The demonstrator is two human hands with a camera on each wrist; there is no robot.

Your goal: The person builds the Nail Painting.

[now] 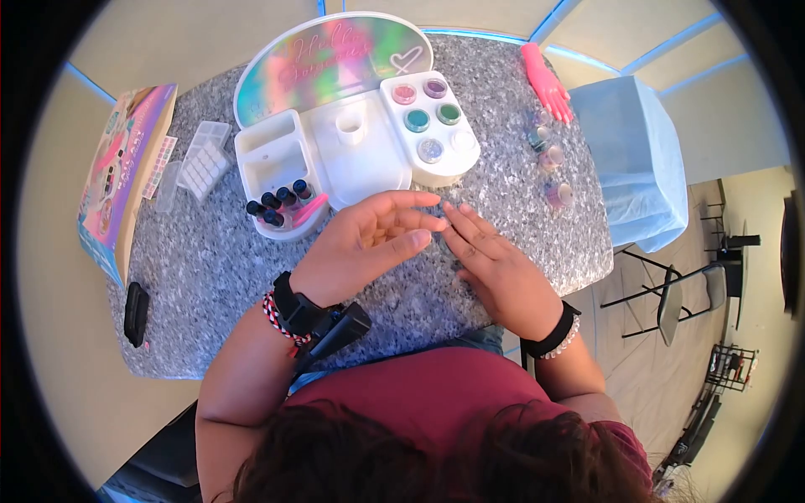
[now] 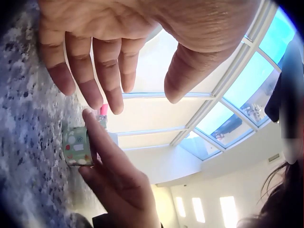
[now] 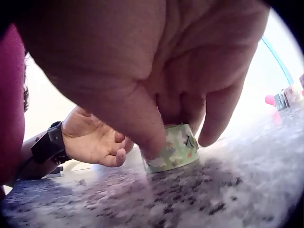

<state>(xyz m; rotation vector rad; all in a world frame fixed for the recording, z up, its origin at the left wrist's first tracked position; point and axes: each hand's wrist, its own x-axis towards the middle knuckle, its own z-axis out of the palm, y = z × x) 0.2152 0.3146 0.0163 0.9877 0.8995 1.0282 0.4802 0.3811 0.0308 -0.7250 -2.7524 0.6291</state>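
My right hand (image 1: 506,272) is over the granite table, in front of the white stand. Seen from the right wrist, its thumb and fingers hold a small round green container (image 3: 173,154) with a printed pattern, low at the tabletop. From the head, that container is hidden under the hand. The left wrist view shows the green container (image 2: 76,146) with the right fingers against its side. My left hand (image 1: 369,243) holds nothing; its fingers are loosely bent, thumb apart, and their tips come close to the right fingertips.
The white stand (image 1: 323,159) carries glitter pots (image 1: 417,121) and black-capped polish bottles (image 1: 285,198). Several small printed containers (image 1: 550,159) and a pink model hand (image 1: 547,84) are on the right. At left are a box (image 1: 126,168), clear cases (image 1: 201,168) and a black case (image 1: 136,314).
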